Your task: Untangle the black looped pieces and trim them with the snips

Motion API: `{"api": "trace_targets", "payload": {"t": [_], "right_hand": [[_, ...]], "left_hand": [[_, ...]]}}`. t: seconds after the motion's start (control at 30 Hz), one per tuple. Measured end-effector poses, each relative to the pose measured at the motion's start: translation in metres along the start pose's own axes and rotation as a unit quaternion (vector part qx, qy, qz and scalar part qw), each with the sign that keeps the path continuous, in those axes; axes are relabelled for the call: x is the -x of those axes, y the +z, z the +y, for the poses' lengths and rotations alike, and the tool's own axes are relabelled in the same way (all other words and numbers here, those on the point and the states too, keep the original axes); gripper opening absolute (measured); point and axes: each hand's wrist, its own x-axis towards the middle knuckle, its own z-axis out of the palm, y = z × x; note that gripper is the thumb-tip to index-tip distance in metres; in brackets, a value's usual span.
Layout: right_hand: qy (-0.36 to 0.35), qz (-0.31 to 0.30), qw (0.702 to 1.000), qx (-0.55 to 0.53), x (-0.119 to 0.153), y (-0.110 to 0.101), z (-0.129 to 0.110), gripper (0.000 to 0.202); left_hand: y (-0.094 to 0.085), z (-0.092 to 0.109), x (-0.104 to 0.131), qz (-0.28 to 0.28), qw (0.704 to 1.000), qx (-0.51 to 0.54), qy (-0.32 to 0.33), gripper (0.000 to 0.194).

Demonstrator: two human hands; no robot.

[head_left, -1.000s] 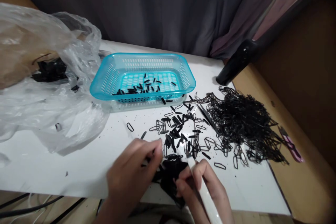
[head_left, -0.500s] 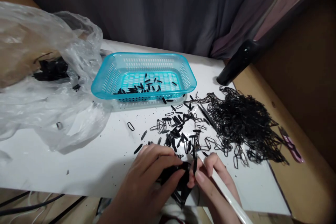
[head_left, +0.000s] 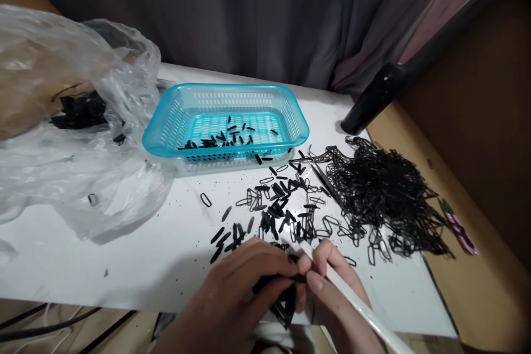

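My left hand [head_left: 240, 282] is closed on a black sheet-like piece [head_left: 284, 312] at the table's front edge, its fingertips pinched near the top. My right hand [head_left: 342, 287] grips a long white pen-like tool [head_left: 359, 304], its narrow tip pointing away from me. The right fingertips meet the left ones at a small dark strip [head_left: 299, 277], mostly hidden by fingers. Just beyond my hands lie many small black elongated pieces [head_left: 274, 210] and thin black loop-shaped offcuts [head_left: 329, 225].
A blue perforated basket [head_left: 226, 88] with black pieces inside stands behind. Clear plastic bags [head_left: 124, 177] fill the left side. To the right are a tangled black offcut heap [head_left: 385, 199], pink-handled snips [head_left: 460, 232], slim metal tweezers [head_left: 326, 180] and a black cylindrical object [head_left: 373, 99].
My right hand has moved left against the left fingertips, and the tool's tip has shifted left. My left hand sits slightly lower, uncovering several black pieces beyond it.
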Motion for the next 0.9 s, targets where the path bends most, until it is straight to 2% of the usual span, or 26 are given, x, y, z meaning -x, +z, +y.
{"api": "trace_targets", "payload": {"t": [0.07, 0.17, 0.23, 0.27, 0.33, 0.4, 0.47, 0.63, 0.77, 0.9], "right_hand": [[-0.009, 0.016, 1.0, 0.015, -0.001, 0.0, 0.002, 0.028], [-0.108, 0.061, 0.983, 0.138, -0.003, 0.0, 0.007, 0.016], [-0.212, 0.109, 0.93, 0.28, -0.002, 0.001, 0.009, 0.004], [-0.259, 0.12, 0.894, 0.345, -0.001, 0.002, 0.009, 0.01], [-0.331, 0.095, 0.835, 0.43, 0.001, 0.004, 0.007, 0.023], [-0.369, 0.039, 0.804, 0.465, 0.003, 0.005, 0.003, 0.028], [-0.377, 0.003, 0.787, 0.489, 0.004, 0.005, -0.001, 0.028], [-0.36, -0.026, 0.76, 0.541, 0.003, 0.004, -0.007, 0.019], [-0.343, -0.034, 0.767, 0.542, 0.002, 0.001, -0.006, 0.017], [-0.349, -0.014, 0.784, 0.513, 0.0, -0.002, -0.001, 0.016]], "left_hand": [[0.001, 0.0, -0.001, 0.007, 1.0, 0.023, -0.011, 0.026], [0.001, 0.0, -0.001, 0.035, 0.999, 0.024, -0.03, 0.027], [0.001, -0.001, 0.0, 0.048, 0.998, 0.017, -0.039, 0.029], [0.001, -0.001, 0.0, 0.052, 0.998, 0.013, -0.044, 0.029], [0.001, -0.001, 0.001, 0.058, 0.997, 0.007, -0.052, 0.03], [0.0, -0.001, 0.001, 0.06, 0.997, 0.006, -0.049, 0.032], [-0.001, -0.001, 0.002, 0.052, 0.998, 0.004, -0.043, 0.035], [-0.001, -0.001, 0.003, 0.036, 0.998, -0.004, -0.042, 0.034], [0.0, 0.001, 0.005, 0.033, 0.999, -0.013, -0.036, 0.032], [0.004, -0.001, 0.01, 0.057, 0.995, -0.069, -0.044, 0.031]]}}
